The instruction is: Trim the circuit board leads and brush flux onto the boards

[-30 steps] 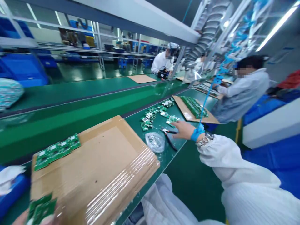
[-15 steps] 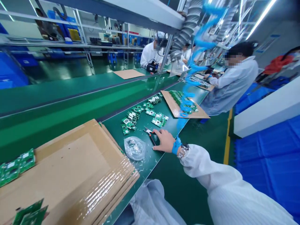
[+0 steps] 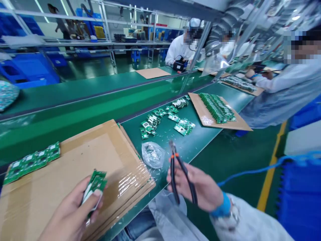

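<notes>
In my left hand (image 3: 72, 207), at the lower left, are a few small green circuit boards (image 3: 96, 185), pinched between thumb and fingers above the cardboard. My right hand (image 3: 198, 182) holds cutting pliers (image 3: 184, 170) with black handles and orange marks near the joint; the jaws point away from me and look blurred. Both handles lie across the fingers, spread apart. A strip of green boards (image 3: 32, 160) lies on the stacked cardboard (image 3: 82, 150) to the left. Past the pliers, loose boards (image 3: 184, 126) are scattered on the green bench.
A clear plastic bag (image 3: 153, 154) sits beside the cardboard, with small clippings around it. Farther right, rows of boards (image 3: 217, 108) stand on a cardboard sheet (image 3: 200, 115). A blue cord (image 3: 253, 172) runs from my right wrist. Co-workers in white sit along the bench.
My right hand has picked up the pliers from the bench and drawn them back towards me. My left hand has come further into view with the boards. The view has swung left.
</notes>
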Tool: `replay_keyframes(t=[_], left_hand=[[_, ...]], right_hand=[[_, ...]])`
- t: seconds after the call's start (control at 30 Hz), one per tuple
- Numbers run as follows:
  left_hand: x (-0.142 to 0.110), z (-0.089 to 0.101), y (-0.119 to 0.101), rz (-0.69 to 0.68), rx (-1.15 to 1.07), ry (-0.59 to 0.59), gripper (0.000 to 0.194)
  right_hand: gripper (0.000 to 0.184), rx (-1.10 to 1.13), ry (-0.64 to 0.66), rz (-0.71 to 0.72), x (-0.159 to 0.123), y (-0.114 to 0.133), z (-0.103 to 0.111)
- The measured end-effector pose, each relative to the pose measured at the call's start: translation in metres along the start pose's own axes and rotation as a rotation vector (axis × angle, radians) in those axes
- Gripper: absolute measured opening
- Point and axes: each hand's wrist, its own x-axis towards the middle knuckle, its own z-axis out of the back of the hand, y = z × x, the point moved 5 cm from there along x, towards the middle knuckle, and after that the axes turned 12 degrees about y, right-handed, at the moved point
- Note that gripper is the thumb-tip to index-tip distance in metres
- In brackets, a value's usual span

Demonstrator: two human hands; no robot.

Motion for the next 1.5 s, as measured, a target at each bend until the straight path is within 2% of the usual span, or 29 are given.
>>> replay_keyframes(t=[0.07,0.17,0.27,0.33,0.4,0.43,0.5,0.57,0.63,0.73,0.93,1.17,1.5], left_hand=[[0.001,-0.016,-0.01,0.021,-0.016,0.111,0.051],[0.005,-0.028,-0.02,-0.007,-0.035,0.194,0.045],[0.007,-0.039,-0.022,-0.021,-0.019,0.278,0.042],[0.007,-0.047,-0.02,-0.013,-0.003,0.335,0.041],[0.006,-0.053,-0.018,-0.015,-0.002,0.346,0.041],[0.005,-0.055,-0.018,-0.016,0.002,0.34,0.042],[0.002,-0.059,-0.018,-0.02,0.012,0.33,0.042],[-0.002,-0.062,-0.019,-0.027,0.033,0.323,0.042],[-0.005,-0.063,-0.021,-0.048,0.069,0.298,0.04],[-0.008,-0.063,-0.023,-0.066,0.119,0.253,0.039],[-0.015,-0.067,-0.024,-0.083,0.139,0.215,0.039],[-0.02,-0.07,-0.025,-0.087,0.175,0.162,0.042],[-0.016,-0.075,-0.019,-0.064,0.161,0.196,0.041]], right_hand=[[0.059,0.239,0.082,-0.111,-0.006,-0.04,-0.022],[0.076,0.35,0.184,-0.283,-0.011,-0.08,-0.036],[0.088,0.302,0.318,-0.451,-0.014,-0.098,-0.036],[0.091,0.223,0.361,-0.469,-0.013,-0.094,-0.032],[0.085,-0.031,0.276,-0.343,-0.006,-0.074,-0.025],[0.08,-0.259,0.196,-0.243,-0.003,-0.059,-0.021],[0.07,-0.846,-0.011,-0.027,0.002,-0.023,-0.017],[0.069,-1.382,-0.166,0.14,0.003,0.005,-0.023],[0.072,-1.713,-0.206,0.256,0.004,0.017,-0.032],[0.07,-1.928,-0.165,0.368,0.004,0.019,-0.043],[0.07,-1.985,-0.122,0.427,0.008,0.017,-0.051],[0.065,-1.988,-0.156,0.46,0.013,0.015,-0.054],[0.051,-2.034,-0.162,0.505,0.012,0.014,-0.053]])
